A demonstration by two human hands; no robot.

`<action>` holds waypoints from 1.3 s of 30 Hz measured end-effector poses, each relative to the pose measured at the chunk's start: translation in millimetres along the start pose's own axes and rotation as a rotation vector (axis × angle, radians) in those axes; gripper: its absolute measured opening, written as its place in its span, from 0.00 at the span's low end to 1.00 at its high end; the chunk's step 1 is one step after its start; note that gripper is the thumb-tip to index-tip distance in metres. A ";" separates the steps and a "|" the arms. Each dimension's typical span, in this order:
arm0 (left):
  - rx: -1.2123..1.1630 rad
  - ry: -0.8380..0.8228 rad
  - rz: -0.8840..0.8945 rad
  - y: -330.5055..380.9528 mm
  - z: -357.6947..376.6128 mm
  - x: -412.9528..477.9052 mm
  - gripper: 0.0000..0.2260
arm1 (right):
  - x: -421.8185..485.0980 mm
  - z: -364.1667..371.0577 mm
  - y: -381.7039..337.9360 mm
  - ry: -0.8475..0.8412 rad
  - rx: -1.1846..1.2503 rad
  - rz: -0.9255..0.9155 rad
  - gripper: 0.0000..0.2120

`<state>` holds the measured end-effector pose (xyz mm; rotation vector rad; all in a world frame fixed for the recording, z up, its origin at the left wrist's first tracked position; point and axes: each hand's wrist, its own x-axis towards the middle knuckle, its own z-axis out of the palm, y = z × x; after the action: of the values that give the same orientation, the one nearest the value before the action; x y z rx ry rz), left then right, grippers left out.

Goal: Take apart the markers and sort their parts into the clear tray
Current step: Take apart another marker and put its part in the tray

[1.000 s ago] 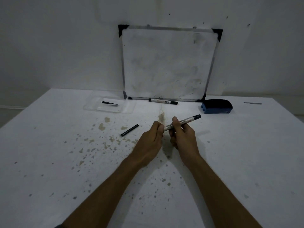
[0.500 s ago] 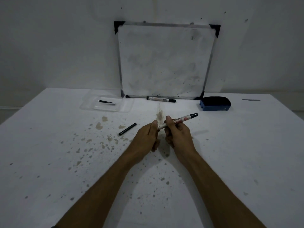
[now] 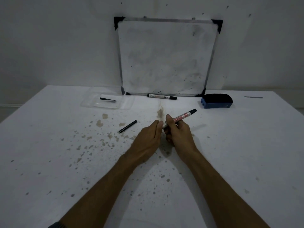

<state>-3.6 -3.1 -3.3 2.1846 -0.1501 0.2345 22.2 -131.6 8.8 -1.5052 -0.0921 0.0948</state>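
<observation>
My right hand [image 3: 178, 131] grips a white marker [image 3: 182, 117] with red print, its black tip pointing up and to the right. My left hand [image 3: 148, 139] pinches the marker's near end with its fingertips; that end is hidden between the fingers. A loose black marker part [image 3: 128, 126] lies on the table left of my hands. The clear tray [image 3: 126, 102] sits at the back left with one thin black part [image 3: 107, 99] in it. A whole marker [image 3: 162, 96] lies at the foot of the whiteboard.
A whiteboard [image 3: 166, 58] leans on the wall at the back of the white table [image 3: 49, 145], which is spotted with brown stains. A blue and black eraser [image 3: 216, 101] sits at the back right.
Both hands stay on the marker in nearly the same grip. The view has shifted slightly; the other objects have not moved.
</observation>
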 end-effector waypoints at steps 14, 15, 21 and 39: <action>0.149 0.122 -0.036 -10.1 -6.1 1.3 0.15 | 25.2 -40.0 -8.8 0.111 0.530 0.198 0.17; 0.221 0.147 0.001 -13.7 -6.1 2.8 0.14 | 25.8 -41.8 -9.7 0.106 0.536 0.205 0.17; 0.321 0.156 0.027 -25.6 -8.3 9.1 0.13 | 22.4 -39.2 -9.8 0.065 0.509 0.208 0.17; -1.370 0.077 -0.588 19.5 -3.3 0.9 0.27 | -3.3 -12.6 -22.8 0.035 0.337 0.039 0.16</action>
<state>-6.8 -11.8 14.2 0.7843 0.3063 -0.1195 20.6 -146.0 30.7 -1.1715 -0.0171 0.1100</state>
